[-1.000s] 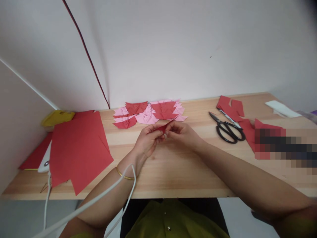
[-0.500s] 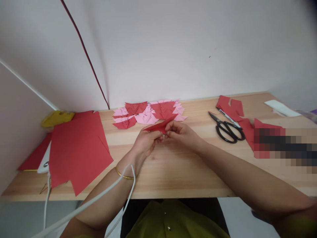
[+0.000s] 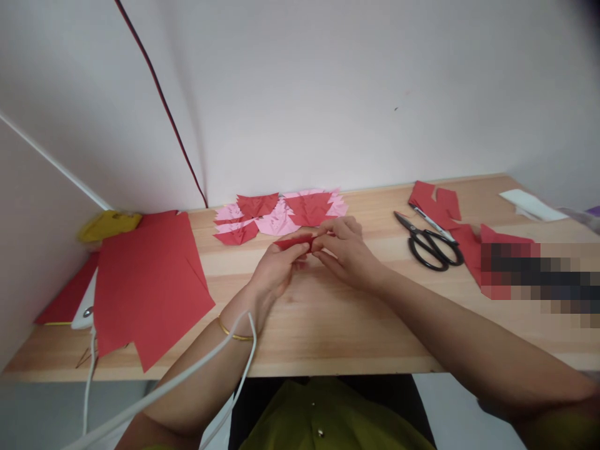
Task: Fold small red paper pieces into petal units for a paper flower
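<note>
Between my two hands is a small piece of folded red paper (image 3: pixel 300 240), held just above the middle of the table. My left hand (image 3: pixel 280 262) is closed on its left part, thumb on top. The fingers of my right hand (image 3: pixel 345 253) pinch its right end and partly cover it. Behind my hands, near the wall, lie several red and pink paper cutouts with jagged edges (image 3: pixel 308 209). To the right of my right hand rest black-handled scissors (image 3: pixel 429 247), slightly spread.
Large red paper sheets (image 3: pixel 150 281) lie at the left, with a yellow object (image 3: pixel 110 225) behind them. Red paper scraps (image 3: pixel 447 203), a pen (image 3: pixel 431 222) and white strips (image 3: pixel 534 205) lie at the right. A white cable (image 3: pixel 164 387) crosses over my left forearm.
The red paper's raised right end has come down and is now mostly covered by my fingers. My right hand has turned over it, its fingers lying further across. My left hand has barely moved.
</note>
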Demonstrator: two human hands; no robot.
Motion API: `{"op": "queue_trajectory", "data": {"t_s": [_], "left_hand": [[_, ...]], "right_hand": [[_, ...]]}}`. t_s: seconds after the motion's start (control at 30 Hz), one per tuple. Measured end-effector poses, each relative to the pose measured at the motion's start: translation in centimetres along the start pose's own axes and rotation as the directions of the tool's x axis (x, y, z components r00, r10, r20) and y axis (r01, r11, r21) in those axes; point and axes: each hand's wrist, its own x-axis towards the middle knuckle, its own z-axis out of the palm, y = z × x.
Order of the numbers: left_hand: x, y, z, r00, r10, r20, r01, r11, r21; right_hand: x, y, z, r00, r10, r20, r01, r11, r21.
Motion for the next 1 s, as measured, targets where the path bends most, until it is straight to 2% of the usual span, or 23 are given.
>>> {"op": "queue_trajectory", "data": {"t_s": [0.07, 0.23, 0.37, 0.53, 0.77, 1.0], "left_hand": [[0.04, -0.02, -0.01, 0.997, 0.076, 0.007, -0.076, 0.997, 0.017], [0.21, -0.35, 0.17, 0.993, 0.118, 0.026, -0.119, 0.992, 0.047], [0.00, -0.33, 0.37, 0.985, 0.171, -0.004, -0.168, 0.970, 0.174], [-0.41, 0.06, 0.34, 0.966, 0.260, -0.003, -0.240, 0.899, 0.366], [-0.40, 0.08, 0.10, 0.964, 0.266, -0.015, -0.229, 0.855, 0.465], [-0.63, 0.33, -0.06, 0.964, 0.258, 0.065, -0.256, 0.833, 0.491]], "right_hand": [[0.08, 0.07, 0.06, 1.000, 0.024, 0.016, -0.025, 0.998, 0.059], [0.40, 0.55, 0.38, 0.995, 0.048, 0.084, -0.067, 0.969, 0.239], [0.41, 0.37, 0.29, 0.994, 0.053, 0.097, -0.075, 0.969, 0.236], [0.32, 0.01, 0.08, 0.989, 0.075, 0.125, -0.103, 0.968, 0.228], [0.46, -0.15, -0.10, 0.982, 0.113, 0.154, -0.152, 0.951, 0.270], [0.34, -0.03, -0.22, 0.968, 0.192, 0.160, -0.234, 0.922, 0.308]]}}
